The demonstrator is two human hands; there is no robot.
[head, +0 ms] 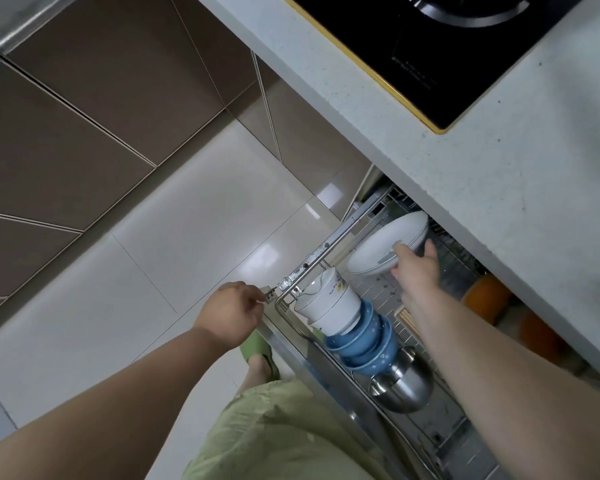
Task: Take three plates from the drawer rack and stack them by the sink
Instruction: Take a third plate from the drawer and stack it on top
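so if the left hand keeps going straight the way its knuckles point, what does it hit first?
Most likely the drawer rack's metal corner rail: the left hand sits right beside it, fingers curled toward it. The white cups lie just beyond; depth is unclear.

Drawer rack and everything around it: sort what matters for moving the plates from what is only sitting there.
Part of the job:
- white plate, gripped by the right hand
- drawer rack, left hand at its front corner

Only sitting there:
- white cups
- blue bowls
- steel bowl
- hob
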